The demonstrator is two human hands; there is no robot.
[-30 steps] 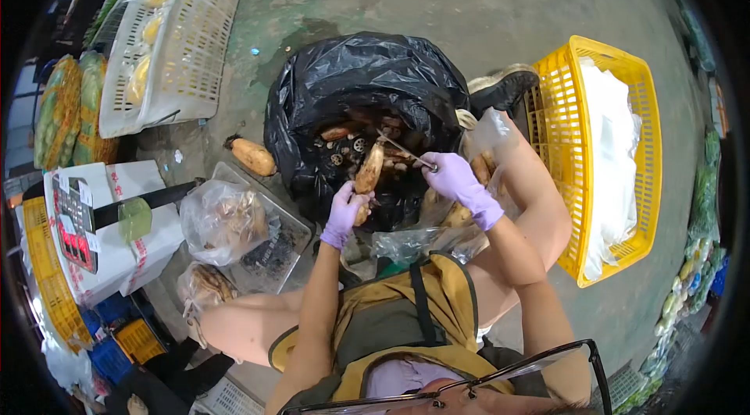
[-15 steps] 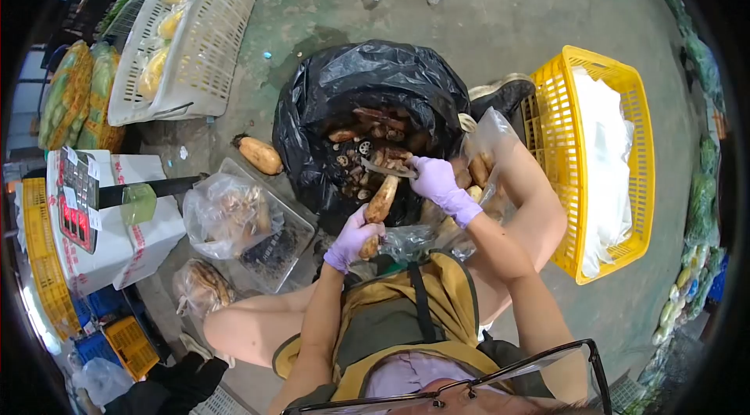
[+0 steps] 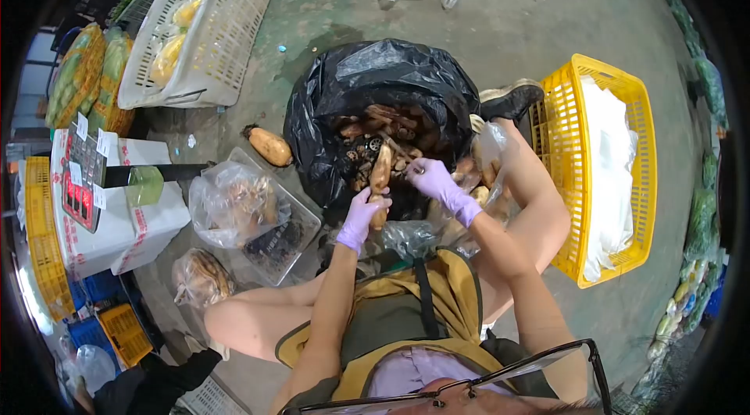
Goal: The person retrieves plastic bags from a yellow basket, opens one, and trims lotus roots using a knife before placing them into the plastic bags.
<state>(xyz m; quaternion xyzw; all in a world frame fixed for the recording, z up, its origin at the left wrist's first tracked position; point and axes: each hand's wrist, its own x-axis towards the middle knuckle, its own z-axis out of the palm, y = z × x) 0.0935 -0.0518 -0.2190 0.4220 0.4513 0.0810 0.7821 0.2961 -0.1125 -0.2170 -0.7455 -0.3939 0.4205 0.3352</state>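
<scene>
My left hand (image 3: 362, 216), in a thin purple glove, is wrapped round the lower part of a tan lotus root (image 3: 381, 169), which points up over the black bag. My right hand (image 3: 434, 181), gloved the same way, grips the handle of a knife (image 3: 396, 146); its blade slants up and left beside the root's upper end. Below both hands, the open black plastic bag (image 3: 383, 64) contains dark root pieces and cut slices. To the left, one more lotus root (image 3: 269, 147) lies on the floor.
A clear bag of roots (image 3: 238, 204) rests on a tray (image 3: 301, 239) at left. At right stands a yellow crate (image 3: 574, 173) with white plastic inside. A white basket (image 3: 211, 48) is at upper left, white boxes (image 3: 152, 220) below it. Another person's dark sleeve (image 3: 156, 384) shows lower left.
The knife has moved from across the root's tip to beside it, its blade tilting more upward. The lotus root stands more upright in my left hand. The whole view has shifted slightly.
</scene>
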